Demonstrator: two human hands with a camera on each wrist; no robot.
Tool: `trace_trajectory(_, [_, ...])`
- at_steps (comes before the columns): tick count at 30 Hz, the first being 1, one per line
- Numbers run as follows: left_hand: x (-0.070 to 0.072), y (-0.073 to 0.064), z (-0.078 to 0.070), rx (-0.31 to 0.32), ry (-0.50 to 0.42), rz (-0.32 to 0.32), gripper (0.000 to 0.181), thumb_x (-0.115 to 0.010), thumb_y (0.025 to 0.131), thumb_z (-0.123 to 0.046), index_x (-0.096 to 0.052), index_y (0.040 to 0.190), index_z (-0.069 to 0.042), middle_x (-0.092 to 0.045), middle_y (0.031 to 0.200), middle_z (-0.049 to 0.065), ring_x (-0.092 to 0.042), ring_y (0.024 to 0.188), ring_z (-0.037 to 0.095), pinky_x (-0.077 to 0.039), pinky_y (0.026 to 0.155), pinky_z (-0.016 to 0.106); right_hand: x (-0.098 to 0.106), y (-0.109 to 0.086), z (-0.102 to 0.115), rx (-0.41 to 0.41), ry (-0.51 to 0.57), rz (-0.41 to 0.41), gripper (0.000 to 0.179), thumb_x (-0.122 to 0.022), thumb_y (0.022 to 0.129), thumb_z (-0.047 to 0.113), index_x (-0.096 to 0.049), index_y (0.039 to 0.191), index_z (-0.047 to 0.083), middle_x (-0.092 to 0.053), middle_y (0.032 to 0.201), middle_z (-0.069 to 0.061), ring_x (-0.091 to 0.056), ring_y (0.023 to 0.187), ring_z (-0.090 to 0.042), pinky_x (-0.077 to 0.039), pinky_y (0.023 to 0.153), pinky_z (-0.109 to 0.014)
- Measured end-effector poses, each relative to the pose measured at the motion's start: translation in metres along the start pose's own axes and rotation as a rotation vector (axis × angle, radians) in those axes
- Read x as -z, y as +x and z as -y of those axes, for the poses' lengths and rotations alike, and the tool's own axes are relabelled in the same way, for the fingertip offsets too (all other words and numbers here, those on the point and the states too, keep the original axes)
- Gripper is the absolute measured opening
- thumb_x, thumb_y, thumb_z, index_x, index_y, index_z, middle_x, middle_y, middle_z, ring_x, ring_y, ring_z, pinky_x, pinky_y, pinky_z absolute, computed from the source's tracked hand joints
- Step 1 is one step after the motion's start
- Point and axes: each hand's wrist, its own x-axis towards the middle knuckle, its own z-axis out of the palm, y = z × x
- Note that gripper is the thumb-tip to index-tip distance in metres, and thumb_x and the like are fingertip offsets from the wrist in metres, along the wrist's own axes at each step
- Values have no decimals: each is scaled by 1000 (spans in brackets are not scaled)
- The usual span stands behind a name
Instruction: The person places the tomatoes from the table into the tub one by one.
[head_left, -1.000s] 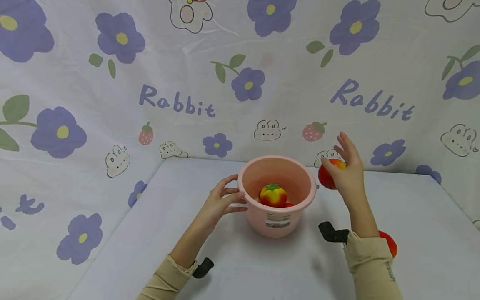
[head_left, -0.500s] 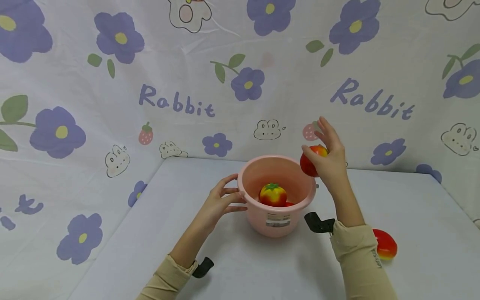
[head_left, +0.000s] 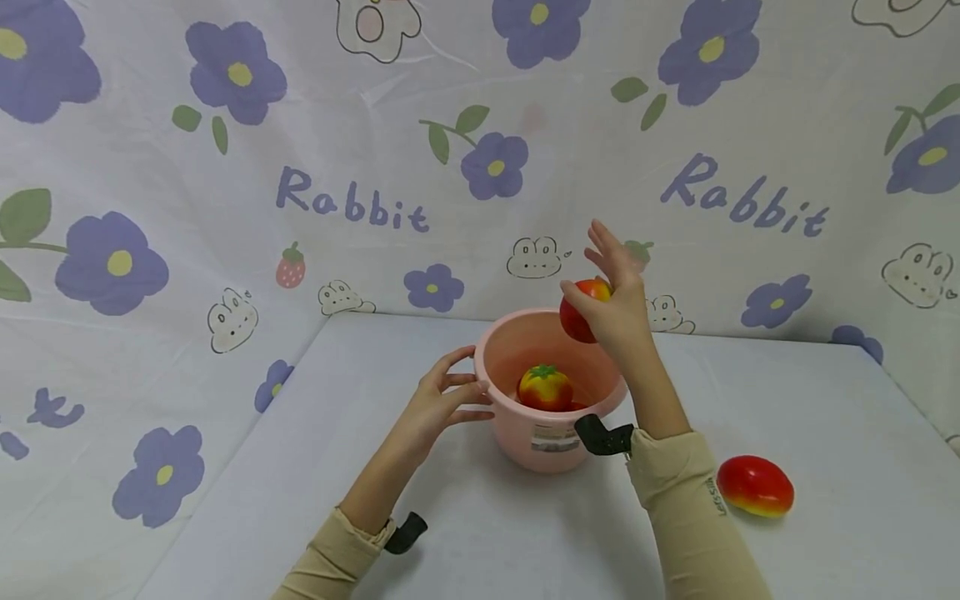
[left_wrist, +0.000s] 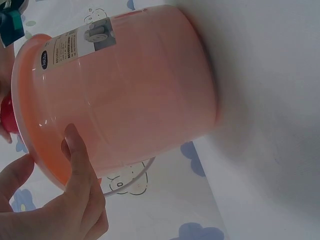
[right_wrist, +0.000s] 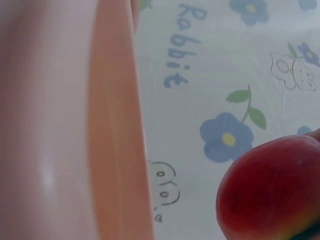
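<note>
My right hand pinches a glossy red-and-yellow mango between thumb and fingers, over the right side of the bucket's opening. In the right wrist view the mango looks oval, with the bucket's pale wall close by. The pink bucket stands upright on the table. My left hand holds it at its left side. The left wrist view has the thumb at the rim and fingers against the outer wall. Inside lies a yellow-red tomato with green leaves, beside something red, mostly hidden.
Another red mango with a yellow underside lies on the white table, to the right of my right forearm. Behind the table hangs a cloth printed with flowers and rabbits. A thin bucket handle shows in the left wrist view.
My right hand has carried the mango leftward and slightly up, from beside the bucket to over its opening. The mango on the table has come into full view. My left hand stays put.
</note>
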Motion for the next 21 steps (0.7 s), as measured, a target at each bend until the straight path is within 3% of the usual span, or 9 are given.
trace_trajectory(21, [2, -1, 0, 2, -8, 17, 61, -65, 92, -19, -39, 147, -26, -54, 129, 19, -70, 103, 34, -58, 90, 42, -47, 3, 19, -10, 39, 120, 77, -68, 90, 12, -29, 152, 35, -33, 159, 6, -39, 144, -20, -38, 116, -47])
